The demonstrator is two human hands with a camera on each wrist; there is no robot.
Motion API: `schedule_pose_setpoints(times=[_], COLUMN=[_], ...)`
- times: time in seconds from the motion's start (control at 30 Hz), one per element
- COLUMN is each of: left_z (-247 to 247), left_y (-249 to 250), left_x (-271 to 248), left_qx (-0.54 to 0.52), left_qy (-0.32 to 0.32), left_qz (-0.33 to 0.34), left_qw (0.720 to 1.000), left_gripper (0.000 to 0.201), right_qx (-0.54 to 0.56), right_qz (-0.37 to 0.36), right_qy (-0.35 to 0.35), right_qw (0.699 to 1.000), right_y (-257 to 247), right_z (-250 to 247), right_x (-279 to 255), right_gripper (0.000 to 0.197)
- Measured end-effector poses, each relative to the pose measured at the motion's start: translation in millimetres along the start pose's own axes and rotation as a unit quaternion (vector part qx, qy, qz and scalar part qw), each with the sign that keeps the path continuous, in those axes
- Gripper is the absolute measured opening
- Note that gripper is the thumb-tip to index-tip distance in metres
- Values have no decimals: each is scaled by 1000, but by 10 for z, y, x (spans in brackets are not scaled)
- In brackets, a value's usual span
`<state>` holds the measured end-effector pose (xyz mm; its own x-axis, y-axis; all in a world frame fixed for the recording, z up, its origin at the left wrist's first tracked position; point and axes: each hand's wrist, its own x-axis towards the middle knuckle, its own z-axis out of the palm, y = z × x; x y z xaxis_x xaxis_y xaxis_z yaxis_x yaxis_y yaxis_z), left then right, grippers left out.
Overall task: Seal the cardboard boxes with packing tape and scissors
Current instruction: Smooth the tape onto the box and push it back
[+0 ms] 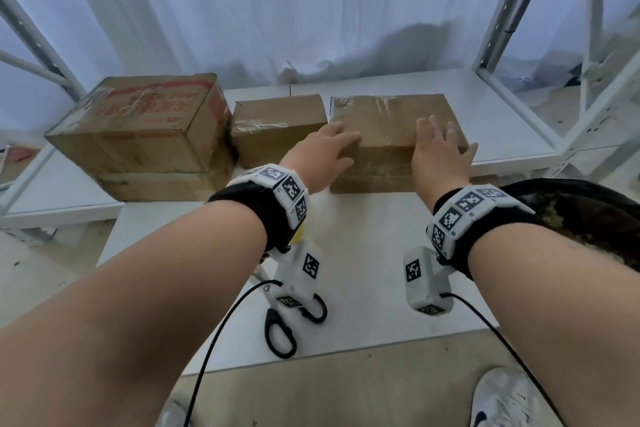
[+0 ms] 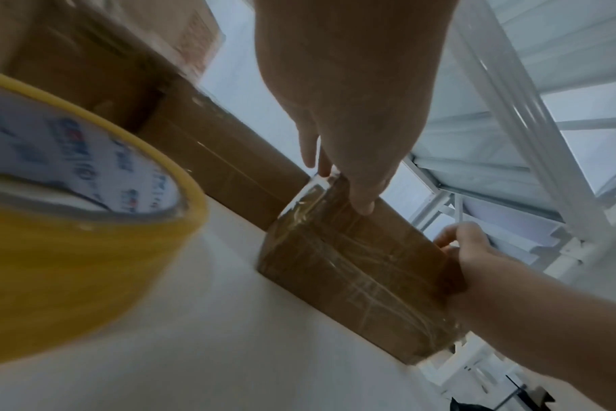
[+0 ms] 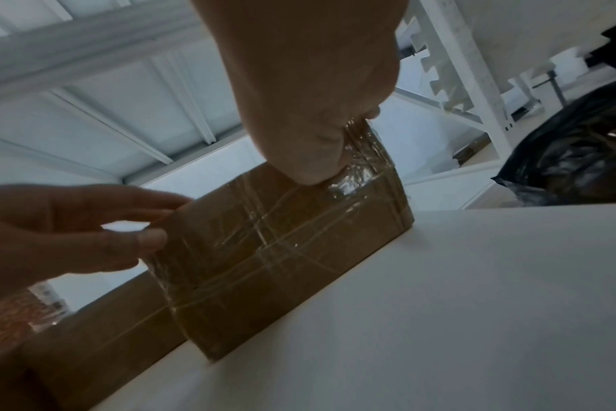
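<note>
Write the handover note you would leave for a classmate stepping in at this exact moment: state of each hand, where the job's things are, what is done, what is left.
Left hand: open, fingers on the top near-left edge of the right-hand box. Right hand: open, flat on its top near-right part.
That box sits on the white table, with clear tape over its top and front. The small middle box and large printed box stand to its left.
Scissors lie near the table's front edge; the yellow tape roll sits near the left wrist.
Done: right-hand box looks taped.
Left: cannot tell whether the other boxes need more tape; check them.
</note>
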<state>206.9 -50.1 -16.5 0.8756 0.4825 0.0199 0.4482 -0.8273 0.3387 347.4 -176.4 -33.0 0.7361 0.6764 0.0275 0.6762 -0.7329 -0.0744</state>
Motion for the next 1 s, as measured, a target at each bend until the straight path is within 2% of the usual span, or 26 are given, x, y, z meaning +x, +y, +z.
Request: schedule_pose_setpoints(times=[0.13, 0.3, 0.37, 0.47, 0.5, 0.6, 0.73, 0.83, 0.93, 1.0], left_z=[56, -30, -150, -313, -351, -376, -219, -41, 122, 180], left_y=[45, 35, -22, -214, -310, -646, -1033, -1212, -1292, -1290], left_x=[217, 182, 16, -354, -515, -958, -1571, -1898, -1984, -1953], left_qx=[-23, -36, -47, -39, -33, -18, -5, 4, 19, 19], left_qy=[64, 34, 18, 32, 34, 24, 26, -48, -101, -83], left_qz=[-8, -5, 4, 1, -10, -67, -157, -225, -250, -246], left_qw=[998, 999, 999, 999, 999, 997, 987, 973, 963, 966], left_gripper=[38, 42, 42, 36, 35, 33, 34, 51, 68, 73], right_qx=[-1, 18, 61, 126, 153, 185, 99, -20, -80, -82], right_qz=[-1, -19, -60, -178, -223, -310, -388, -453, -441, -422], right_qy=[11, 50, 89, 139, 130, 38, -2, -56, -76, -62], right_qw=[1000, 998, 992, 966, 954, 932, 917, 889, 891, 901], right_y=[-20, -208, -315, -499, -584, -845, -1178, -1350, -1391, -1404], right_z=[52, 46, 54, 68, 73, 155, 347, 480, 570, 586], right_x=[194, 157, 0, -315, -441, -782, -1255, -1498, -1530, -1517], right_gripper=[72, 62, 57, 51, 48, 42, 54, 53, 42, 36])
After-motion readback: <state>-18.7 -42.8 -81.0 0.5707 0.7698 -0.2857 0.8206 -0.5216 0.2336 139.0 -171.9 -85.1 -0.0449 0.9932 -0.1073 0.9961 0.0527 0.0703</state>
